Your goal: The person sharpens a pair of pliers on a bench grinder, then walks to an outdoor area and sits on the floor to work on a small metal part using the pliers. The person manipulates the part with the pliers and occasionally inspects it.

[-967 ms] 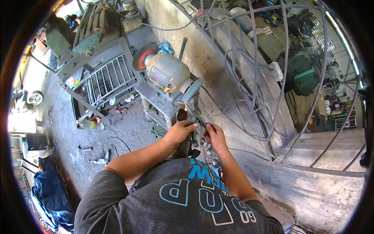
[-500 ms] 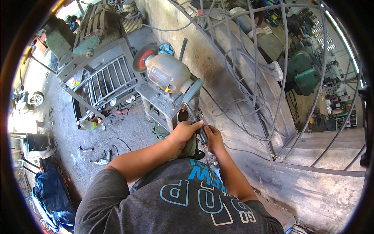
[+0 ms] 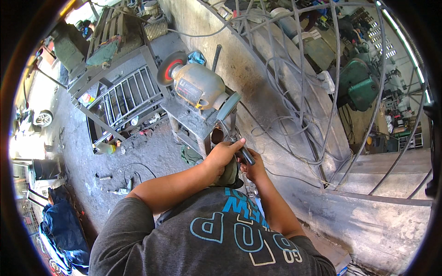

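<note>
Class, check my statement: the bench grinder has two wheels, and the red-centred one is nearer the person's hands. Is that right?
Not quite. The bench grinder has two wheels, but the head view shows the blue-grey wheel nearer the left hand and right hand; the red-centred wheel is at the far end.

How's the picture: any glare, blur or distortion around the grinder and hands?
Head view: grinder, left hand and right hand fairly clear, no obvious blur; head view: dark tool too small for fine detail; head view: glare around the spoked wheel, far left; head view: fisheye bowing toward the edges.
</note>
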The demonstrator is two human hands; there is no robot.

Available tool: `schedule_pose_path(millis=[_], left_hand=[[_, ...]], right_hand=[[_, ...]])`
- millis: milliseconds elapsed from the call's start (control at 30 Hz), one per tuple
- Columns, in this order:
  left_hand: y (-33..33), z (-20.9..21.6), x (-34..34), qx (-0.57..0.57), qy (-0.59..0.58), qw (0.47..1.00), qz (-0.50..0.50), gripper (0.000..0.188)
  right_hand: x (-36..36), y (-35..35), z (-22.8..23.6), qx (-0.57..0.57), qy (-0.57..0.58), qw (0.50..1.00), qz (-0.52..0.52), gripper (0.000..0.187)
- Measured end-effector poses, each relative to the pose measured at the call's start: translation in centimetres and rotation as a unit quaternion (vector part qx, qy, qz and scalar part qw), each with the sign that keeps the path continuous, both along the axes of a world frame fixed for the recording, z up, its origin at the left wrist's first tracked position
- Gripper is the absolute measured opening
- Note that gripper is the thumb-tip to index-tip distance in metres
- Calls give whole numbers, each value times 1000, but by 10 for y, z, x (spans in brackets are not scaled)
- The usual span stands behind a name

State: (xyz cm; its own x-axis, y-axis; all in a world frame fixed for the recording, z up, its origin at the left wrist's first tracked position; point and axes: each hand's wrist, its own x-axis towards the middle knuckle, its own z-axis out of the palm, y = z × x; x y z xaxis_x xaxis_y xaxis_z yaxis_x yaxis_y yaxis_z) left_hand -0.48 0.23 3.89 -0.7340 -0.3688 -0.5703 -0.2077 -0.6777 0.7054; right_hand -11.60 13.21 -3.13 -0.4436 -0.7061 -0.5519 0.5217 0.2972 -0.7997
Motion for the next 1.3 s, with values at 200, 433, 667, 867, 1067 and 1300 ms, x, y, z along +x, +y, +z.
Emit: schedule_pose_path(millis=[200, 433, 667, 867, 1067, 1300], left_hand=[[-5, 7, 10, 34, -12, 999, -4, 53], [-19, -8, 21, 8, -51, 999, 12, 58], [-18, -32, 22, -28, -90, 995, 11, 43], [-21, -54, 17, 53, 22, 998, -28, 37], [-17, -65, 12, 115, 76, 990, -37, 31], [-13, -68, 9, 130, 64, 989, -23, 23]], right_hand=[[-3, -2, 14, -9, -9, 1000, 4, 26], [-8, -1, 20, -22, -51, 998, 34, 31], [-11, -2, 19, -13, -77, 996, 51, 37], [-13, -3, 23, -3, -96, 994, 55, 31], [-13, -3, 26, -1, -112, 992, 61, 30], [-14, -2, 25, 2, -143, 988, 54, 28]])
